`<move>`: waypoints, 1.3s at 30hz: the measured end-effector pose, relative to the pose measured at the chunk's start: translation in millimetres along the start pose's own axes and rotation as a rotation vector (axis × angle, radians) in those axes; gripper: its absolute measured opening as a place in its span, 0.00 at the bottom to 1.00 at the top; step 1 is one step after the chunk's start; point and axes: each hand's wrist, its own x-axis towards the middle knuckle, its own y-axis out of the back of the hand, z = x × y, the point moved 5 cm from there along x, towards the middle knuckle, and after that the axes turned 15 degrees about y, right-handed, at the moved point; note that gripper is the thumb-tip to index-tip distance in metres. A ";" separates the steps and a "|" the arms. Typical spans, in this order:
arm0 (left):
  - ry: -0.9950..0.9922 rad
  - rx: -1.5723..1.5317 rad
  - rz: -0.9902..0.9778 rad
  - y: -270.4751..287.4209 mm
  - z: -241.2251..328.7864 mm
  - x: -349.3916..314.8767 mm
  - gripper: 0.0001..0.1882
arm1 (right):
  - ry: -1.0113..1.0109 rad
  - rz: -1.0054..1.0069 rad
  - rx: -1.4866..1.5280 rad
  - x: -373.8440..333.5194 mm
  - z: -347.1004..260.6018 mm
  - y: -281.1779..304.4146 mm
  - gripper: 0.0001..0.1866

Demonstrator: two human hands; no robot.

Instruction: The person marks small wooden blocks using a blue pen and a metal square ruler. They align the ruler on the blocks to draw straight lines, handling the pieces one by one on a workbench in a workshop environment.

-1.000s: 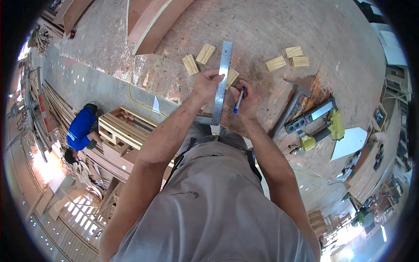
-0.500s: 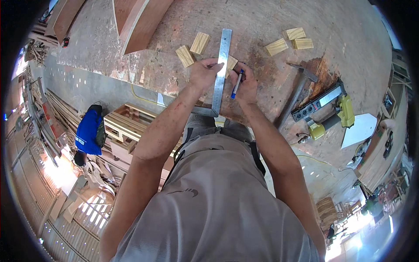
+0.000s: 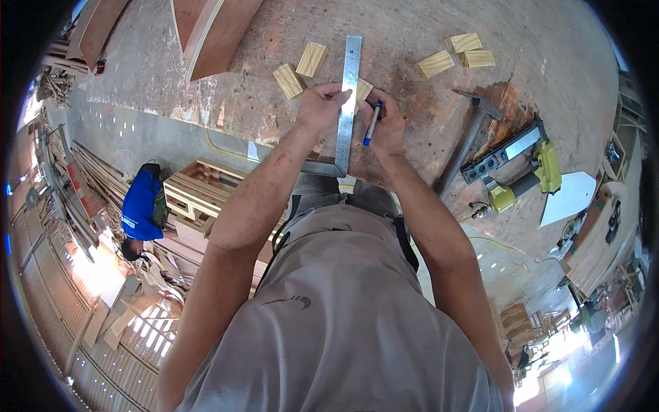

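Note:
A metal try square (image 3: 349,69) lies across a small wood block (image 3: 364,88), its blade pointing away from me and its stock near my waist. My left hand (image 3: 320,110) grips the square's blade, thumb on top. On the other side, my right hand (image 3: 386,127) steadies the block's right edge with its fingers and also holds a blue-and-white pen (image 3: 373,123), which slants down toward me. Most of the block is hidden under the blade and fingers. Left of the square lie two similar blocks (image 3: 312,60). Several more blocks (image 3: 436,64) sit to the right.
On the workbench (image 3: 274,41), a hammer (image 3: 467,137) and a yellow-green nail gun (image 3: 522,172) lie at right, beside a white flat piece (image 3: 568,199). Curved plywood pieces (image 3: 226,34) stand at the far left. A person in blue (image 3: 142,202) is on the left, near a wooden frame (image 3: 199,189).
The view has shifted slightly, and the person in blue leans a little differently. My hands keep their hold on the square, block and pen.

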 end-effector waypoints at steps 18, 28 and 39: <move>-0.017 -0.003 0.043 -2.9 2.3 -7.5 0.10 | -0.008 0.004 0.028 0.3 3.0 -1.1 0.21; -0.007 0.045 0.073 -2.0 0.4 -3.1 0.10 | 0.007 0.027 0.004 -1.3 8.2 2.1 0.18; -0.068 0.059 0.071 -2.1 -2.2 0.5 0.09 | 0.066 -0.027 0.050 46.2 -45.8 25.3 0.08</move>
